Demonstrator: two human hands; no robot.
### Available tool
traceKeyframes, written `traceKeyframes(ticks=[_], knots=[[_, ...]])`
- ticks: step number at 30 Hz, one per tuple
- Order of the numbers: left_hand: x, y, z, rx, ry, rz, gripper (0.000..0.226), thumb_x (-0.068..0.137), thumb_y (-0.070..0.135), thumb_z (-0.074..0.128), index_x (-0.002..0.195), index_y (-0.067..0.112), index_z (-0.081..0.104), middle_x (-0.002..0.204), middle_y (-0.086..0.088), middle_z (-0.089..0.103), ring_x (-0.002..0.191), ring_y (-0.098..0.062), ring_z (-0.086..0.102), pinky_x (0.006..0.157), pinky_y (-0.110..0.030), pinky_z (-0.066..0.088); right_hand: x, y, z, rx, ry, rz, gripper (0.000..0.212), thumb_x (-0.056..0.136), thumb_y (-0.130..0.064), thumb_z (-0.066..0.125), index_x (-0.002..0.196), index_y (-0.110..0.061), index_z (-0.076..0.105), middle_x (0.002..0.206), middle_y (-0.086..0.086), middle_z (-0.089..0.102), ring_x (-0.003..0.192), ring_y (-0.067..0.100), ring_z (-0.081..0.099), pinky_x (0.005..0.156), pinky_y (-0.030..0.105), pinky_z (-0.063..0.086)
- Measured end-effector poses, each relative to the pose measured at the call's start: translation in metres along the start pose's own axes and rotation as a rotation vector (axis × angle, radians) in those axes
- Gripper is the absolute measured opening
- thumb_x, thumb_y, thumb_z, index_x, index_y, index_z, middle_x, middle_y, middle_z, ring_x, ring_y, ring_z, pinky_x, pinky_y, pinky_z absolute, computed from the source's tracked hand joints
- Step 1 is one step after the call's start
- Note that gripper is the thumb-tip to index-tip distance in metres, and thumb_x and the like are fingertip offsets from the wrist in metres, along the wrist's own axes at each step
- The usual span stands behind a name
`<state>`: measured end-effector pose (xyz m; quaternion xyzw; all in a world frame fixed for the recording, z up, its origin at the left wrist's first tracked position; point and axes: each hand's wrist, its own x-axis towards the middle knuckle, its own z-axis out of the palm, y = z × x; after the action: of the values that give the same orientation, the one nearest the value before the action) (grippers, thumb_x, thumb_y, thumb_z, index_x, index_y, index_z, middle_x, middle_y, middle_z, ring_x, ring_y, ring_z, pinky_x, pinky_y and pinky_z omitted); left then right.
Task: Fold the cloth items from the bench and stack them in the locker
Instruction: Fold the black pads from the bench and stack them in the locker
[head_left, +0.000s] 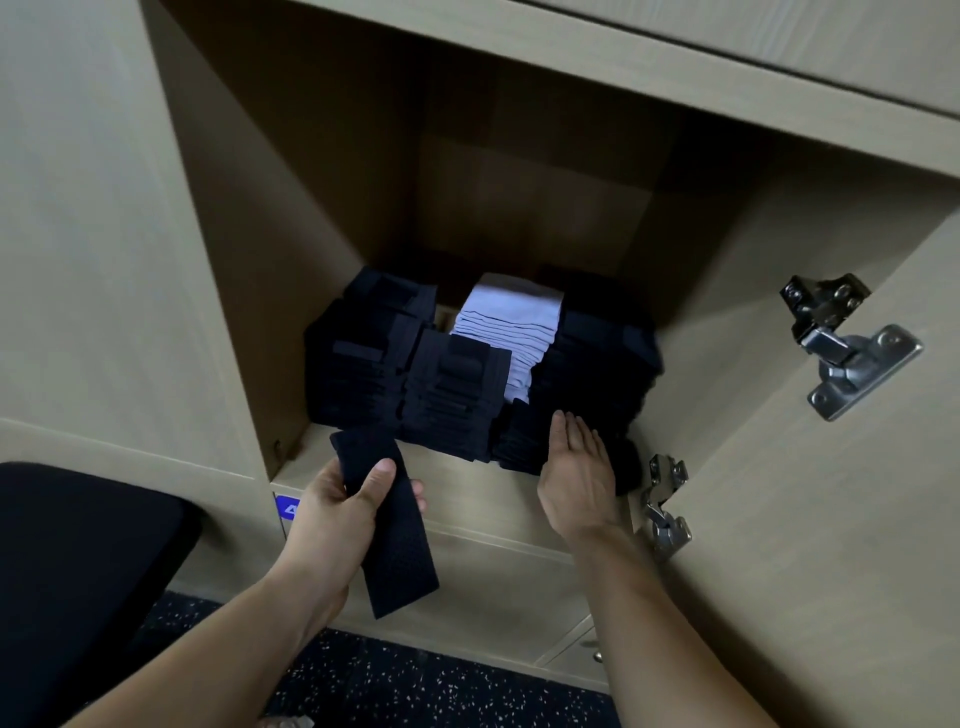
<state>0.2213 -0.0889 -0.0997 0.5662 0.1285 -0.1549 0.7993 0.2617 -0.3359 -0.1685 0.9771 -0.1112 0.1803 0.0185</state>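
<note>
An open beige locker (457, 499) holds several stacks of folded dark navy cloths (452, 395) with one stack of pale blue cloths (506, 332) between them. My left hand (337, 514) grips a folded dark navy cloth strip (389, 525) in front of the locker's lower edge, thumb on top. My right hand (576, 467) has straight fingers and presses flat against the side of the right front dark stack (524, 436).
The locker door (831, 467) stands open at the right, with two metal hinges (841, 343) on its inner face. A black padded bench (78, 561) sits at the lower left. Speckled dark floor lies below. A closed drawer front runs beneath the locker.
</note>
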Motion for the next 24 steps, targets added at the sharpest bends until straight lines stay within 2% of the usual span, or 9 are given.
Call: traceKeyframes(ticks=[4, 6, 8, 11, 14, 15, 17, 19, 24], knots=[[-0.009, 0.008, 0.001, 0.001, 0.001, 0.035, 0.019, 0.099, 0.020, 0.054, 0.116, 0.011, 0.059, 0.090, -0.016, 0.075, 0.075, -0.024, 0.072, 0.061, -0.033, 0.056, -0.002, -0.005, -0.028, 0.110, 0.038, 0.004, 0.054, 0.071, 0.002, 0.056, 0.124, 0.009, 0.057, 0.120, 0.027, 0.063, 0.112, 0.039, 0.061, 0.099, 0.049, 0.046], [-0.016, 0.014, 0.003, 0.013, 0.006, 0.052, 0.017, 0.100, 0.021, 0.054, 0.114, 0.011, 0.060, 0.089, -0.015, 0.075, 0.075, -0.024, 0.071, 0.065, -0.034, 0.055, -0.010, -0.017, -0.055, 0.201, 0.053, 0.003, 0.048, 0.081, 0.000, 0.056, 0.129, 0.003, 0.055, 0.126, 0.022, 0.061, 0.118, 0.036, 0.057, 0.104, 0.042, 0.042], [-0.023, 0.017, 0.004, 0.040, 0.018, 0.070, 0.017, 0.101, 0.022, 0.053, 0.113, 0.012, 0.061, 0.088, -0.013, 0.075, 0.077, -0.024, 0.070, 0.071, -0.038, 0.056, -0.025, -0.036, -0.085, 0.394, 0.035, 0.062, 0.040, 0.089, -0.005, 0.050, 0.128, -0.007, 0.059, 0.126, 0.012, 0.063, 0.117, 0.028, 0.058, 0.101, 0.034, 0.042], [-0.038, 0.022, 0.005, 0.128, 0.058, 0.108, 0.018, 0.101, 0.026, 0.052, 0.112, 0.017, 0.064, 0.098, -0.008, 0.074, 0.091, -0.025, 0.068, 0.088, -0.043, 0.055, -0.060, -0.068, -0.128, 0.751, -0.018, 0.155, 0.027, 0.093, -0.014, 0.053, 0.114, -0.016, 0.069, 0.108, 0.000, 0.071, 0.099, 0.015, 0.064, 0.089, 0.031, 0.049], [-0.060, 0.029, 0.007, 0.221, 0.044, 0.149, 0.015, 0.100, 0.024, 0.054, 0.105, 0.018, 0.066, 0.100, -0.008, 0.073, 0.094, -0.025, 0.068, 0.087, -0.041, 0.056, -0.094, -0.095, -0.155, 1.109, -0.180, 0.223, 0.015, 0.093, -0.023, 0.060, 0.101, -0.019, 0.072, 0.096, -0.006, 0.071, 0.092, 0.009, 0.064, 0.085, 0.024, 0.050], [-0.069, 0.030, 0.007, 0.252, 0.034, 0.168, 0.013, 0.100, 0.022, 0.056, 0.102, 0.016, 0.067, 0.097, -0.008, 0.073, 0.092, -0.025, 0.069, 0.084, -0.040, 0.056, -0.104, -0.102, -0.161, 1.222, -0.238, 0.250, 0.012, 0.093, -0.024, 0.062, 0.097, -0.019, 0.071, 0.095, -0.005, 0.071, 0.091, 0.010, 0.065, 0.086, 0.027, 0.050], [-0.084, 0.032, 0.007, 0.310, 0.022, 0.208, 0.008, 0.097, 0.018, 0.061, 0.097, 0.013, 0.067, 0.093, -0.008, 0.074, 0.089, -0.025, 0.069, 0.082, -0.040, 0.057, -0.120, -0.112, -0.167, 1.428, -0.332, 0.327, 0.014, 0.092, -0.022, 0.062, 0.090, -0.012, 0.071, 0.089, 0.001, 0.071, 0.085, 0.014, 0.064, 0.088, 0.042, 0.052], [-0.096, 0.030, 0.006, 0.352, 0.028, 0.242, 0.004, 0.094, 0.014, 0.064, 0.096, 0.012, 0.067, 0.091, -0.006, 0.074, 0.090, -0.026, 0.070, 0.085, -0.044, 0.057, -0.132, -0.118, -0.175, 1.547, -0.400, 0.396, 0.019, 0.093, -0.021, 0.061, 0.087, -0.005, 0.069, 0.082, 0.008, 0.068, 0.080, 0.019, 0.061, 0.087, 0.050, 0.052], [-0.113, 0.028, 0.005, 0.424, 0.018, 0.250, 0.006, 0.093, 0.014, 0.065, 0.098, 0.012, 0.068, 0.094, -0.006, 0.074, 0.090, -0.027, 0.070, 0.086, -0.049, 0.057, -0.148, -0.121, -0.190, 1.677, -0.453, 0.497, 0.025, 0.095, -0.013, 0.056, 0.070, -0.013, 0.056, 0.072, 0.007, 0.062, 0.073, 0.019, 0.057, 0.070, 0.036, 0.048]])
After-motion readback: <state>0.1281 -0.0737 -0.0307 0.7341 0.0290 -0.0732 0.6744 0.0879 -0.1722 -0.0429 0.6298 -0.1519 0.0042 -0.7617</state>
